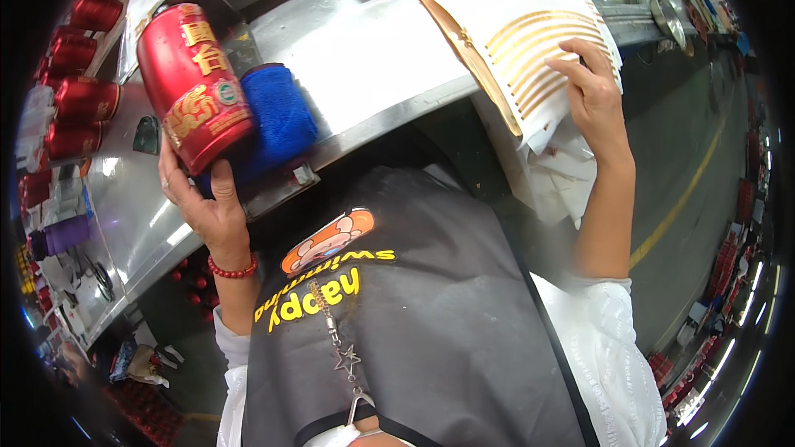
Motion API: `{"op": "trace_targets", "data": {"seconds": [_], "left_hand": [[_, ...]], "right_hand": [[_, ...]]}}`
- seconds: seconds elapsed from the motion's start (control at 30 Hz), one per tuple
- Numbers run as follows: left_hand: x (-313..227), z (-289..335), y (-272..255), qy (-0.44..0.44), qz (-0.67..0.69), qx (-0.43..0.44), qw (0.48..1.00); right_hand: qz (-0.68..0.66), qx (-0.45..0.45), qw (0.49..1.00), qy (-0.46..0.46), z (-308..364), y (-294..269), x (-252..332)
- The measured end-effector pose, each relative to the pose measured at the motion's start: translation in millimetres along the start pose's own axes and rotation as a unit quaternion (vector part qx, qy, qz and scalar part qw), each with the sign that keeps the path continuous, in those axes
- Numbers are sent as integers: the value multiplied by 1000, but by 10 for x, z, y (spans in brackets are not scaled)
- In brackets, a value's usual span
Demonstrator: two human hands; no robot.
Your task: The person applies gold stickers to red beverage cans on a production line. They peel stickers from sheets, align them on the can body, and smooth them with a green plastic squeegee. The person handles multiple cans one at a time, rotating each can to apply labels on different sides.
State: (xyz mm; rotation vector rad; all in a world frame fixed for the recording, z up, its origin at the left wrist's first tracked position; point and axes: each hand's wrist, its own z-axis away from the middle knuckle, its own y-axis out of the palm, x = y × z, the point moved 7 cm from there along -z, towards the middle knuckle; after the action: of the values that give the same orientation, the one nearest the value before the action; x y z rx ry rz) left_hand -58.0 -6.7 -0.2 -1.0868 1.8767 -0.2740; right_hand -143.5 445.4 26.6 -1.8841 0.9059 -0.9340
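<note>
Widest passage: open metal tabletop [373,58] between the blue cloth [280,108] and the printed sheets [530,25]. My left hand [204,207] meets the red bottle [195,83] ahead; the cloth crowds its right. My right hand [595,99] has sheets beneath, free room over the floor [683,165] to its right.

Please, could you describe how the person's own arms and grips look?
The left grip and right grip are bare hands without gloves. A red beaded bracelet circles the left wrist. The left sleeve and right sleeve are white, ending well short of the wrists.
</note>
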Motion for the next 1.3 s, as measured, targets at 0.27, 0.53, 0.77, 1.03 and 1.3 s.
{"op": "trace_targets", "data": {"seconds": [0.27, 0.53, 0.77, 1.03, 1.3], "left_hand": [[37, 27, 50, -10, 31, 9, 999], [84, 26, 54, -26, 41, 3, 999], [116, 28, 44, -25, 34, 1, 999], [43, 26, 34, -28, 34, -1, 999], [-1408, 139, 657, 322, 12, 146, 935]], "right_hand": [[-25, -28, 999, -4, 499, -14, 49], [-5, -52, 999, -3, 501, 77, 18], [-19, -67, 998, 4, 458, 52, 24], [-21, -78, 997, 8, 478, 45, 40], [-40, -88, 995, -7, 531, 75, 29]]}}
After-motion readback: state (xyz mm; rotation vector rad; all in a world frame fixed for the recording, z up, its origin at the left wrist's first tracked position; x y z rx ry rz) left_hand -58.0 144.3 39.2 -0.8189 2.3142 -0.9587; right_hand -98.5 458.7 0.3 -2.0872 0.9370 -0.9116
